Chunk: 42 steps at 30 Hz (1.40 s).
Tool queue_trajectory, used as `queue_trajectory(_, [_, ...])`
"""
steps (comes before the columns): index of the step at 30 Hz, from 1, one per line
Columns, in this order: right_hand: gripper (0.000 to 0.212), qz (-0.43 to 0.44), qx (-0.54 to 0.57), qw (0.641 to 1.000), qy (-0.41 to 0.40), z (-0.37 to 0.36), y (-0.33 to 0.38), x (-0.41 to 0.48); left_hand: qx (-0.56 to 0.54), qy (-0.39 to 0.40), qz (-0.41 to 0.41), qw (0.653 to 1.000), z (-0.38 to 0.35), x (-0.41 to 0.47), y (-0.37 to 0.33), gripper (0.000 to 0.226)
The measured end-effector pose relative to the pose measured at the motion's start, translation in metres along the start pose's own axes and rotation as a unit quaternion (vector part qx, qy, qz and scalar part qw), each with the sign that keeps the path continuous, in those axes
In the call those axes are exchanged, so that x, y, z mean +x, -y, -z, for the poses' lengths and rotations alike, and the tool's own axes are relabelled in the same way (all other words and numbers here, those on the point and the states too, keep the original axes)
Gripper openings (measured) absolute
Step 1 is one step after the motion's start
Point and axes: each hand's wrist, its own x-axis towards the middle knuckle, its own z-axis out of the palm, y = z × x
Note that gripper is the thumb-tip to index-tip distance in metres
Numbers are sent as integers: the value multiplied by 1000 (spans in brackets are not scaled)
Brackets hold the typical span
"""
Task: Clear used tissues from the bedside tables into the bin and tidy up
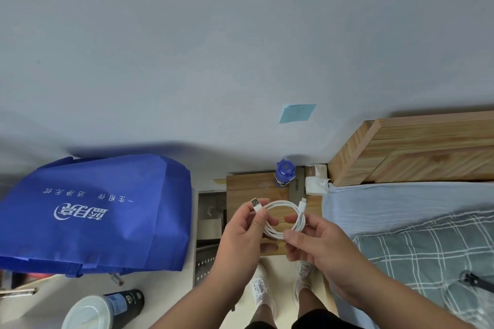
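Observation:
A white charging cable [287,215] is coiled into a loop, held above the wooden bedside table [246,188]. My left hand [242,235] pinches the coil near its USB plug, which sticks up to the left. My right hand [318,240] grips the coil's lower right side, with the small plug poking up above it. At the table's back right stands a tissue pack [316,179] with a white tissue sticking out. No loose used tissues or bin can be seen.
A blue bottle [284,173] stands at the table's back edge next to a grey flat object [297,187]. A large blue bag [93,211] lies at left, a cup [88,312] and dark can [125,300] below it. The bed [417,222] with wooden headboard [417,147] lies at right.

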Motion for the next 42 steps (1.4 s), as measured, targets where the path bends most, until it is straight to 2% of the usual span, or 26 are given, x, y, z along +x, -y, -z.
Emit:
queue_trajectory(4, [22,-33,-6,999,-15,17,-20,21,11,45,71,996,7,18,23,33])
queue_trajectory(6, [27,-63,-24,997,-34,27,-37,39,12,49,111,992,8,33,42,41])
queue_trajectory(9, [35,-120,2,989,-84,42,-70,80,10,15,156,988,5,66,83,39])
queue_trajectory(14, [23,-196,37,967,-161,75,-145,177,24,-42,220,974,-4,144,176,28])
queue_trajectory(17, [14,-210,14,961,-177,93,-182,235,46,-63,234,969,-6,199,225,34])
queue_trajectory(20, [8,-214,-20,962,-169,108,-206,286,74,-83,234,966,-5,251,264,26])
queue_trajectory(23, [11,-200,-11,965,-169,119,-215,327,103,-91,210,968,-2,294,290,20])
queue_trajectory(30, [42,-174,92,963,-183,134,-228,348,181,-110,159,964,3,339,294,70])
queue_trajectory(32, [45,-174,105,963,-176,137,-231,338,235,-97,140,957,0,329,290,73])
queue_trajectory(35, [44,-180,70,968,-160,143,-235,315,246,-85,151,954,-2,312,282,77])
queue_trajectory(37, [41,-184,30,973,-138,148,-235,294,253,-71,182,947,-1,295,276,68])
queue_trajectory(40, [32,-180,-35,975,-123,154,-214,254,255,-22,208,944,4,256,248,41])
queue_trajectory(42, [26,-188,-116,967,-129,163,-198,216,266,4,211,941,3,219,215,29])
